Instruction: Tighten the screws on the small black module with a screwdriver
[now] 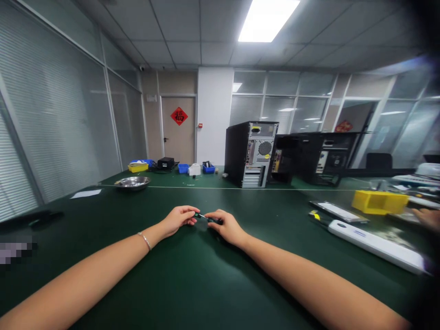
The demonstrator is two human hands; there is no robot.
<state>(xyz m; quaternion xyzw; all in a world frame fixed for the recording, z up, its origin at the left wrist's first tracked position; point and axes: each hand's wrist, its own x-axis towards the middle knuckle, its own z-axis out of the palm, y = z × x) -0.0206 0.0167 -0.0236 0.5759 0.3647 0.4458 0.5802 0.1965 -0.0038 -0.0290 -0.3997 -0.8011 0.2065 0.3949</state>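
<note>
My right hand (228, 228) is closed around the dark handle of a screwdriver (214, 221), just above the green tabletop (192, 284). Its thin metal shaft points left, toward my left hand. Between the thumb and fingers of my left hand (177, 221) is a small dark piece with a bit of green (197, 215); its kind is too small to make out. The shaft's tip reaches this piece, though I cannot tell whether it touches. A bracelet (145, 241) circles my left wrist.
A computer tower (252, 156) stands at the back, with more cases to its right. A metal bowl (132, 183) and paper (85, 194) lie at the left. On the right are a white power strip (376, 245), a yellow bin (369, 201) and another person's hand (428, 217).
</note>
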